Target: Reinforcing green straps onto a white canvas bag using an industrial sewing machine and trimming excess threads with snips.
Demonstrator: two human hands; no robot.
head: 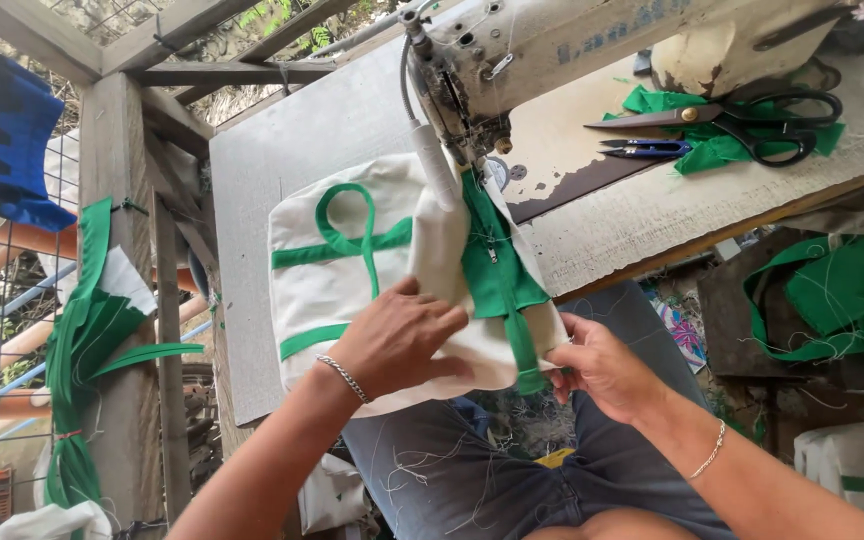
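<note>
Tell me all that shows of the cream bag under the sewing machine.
The bag is cream woven cloth with green strap trim: two bands and a loop on its face, plus a green panel with a strip hanging from it. It lies flat on the grey table, its near edge overhanging, its top under the sewing machine head. The left hand presses on it; the right hand pinches its edge beside the strip.

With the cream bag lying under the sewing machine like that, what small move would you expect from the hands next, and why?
Probably a slight push of the cream bag toward the needle. The left hand lies flat on the cloth, the right hand pinches the green strap at the bag's near edge, and the strap's upper part already sits under the sewing machine head, so it looks lined up for stitching.
</note>
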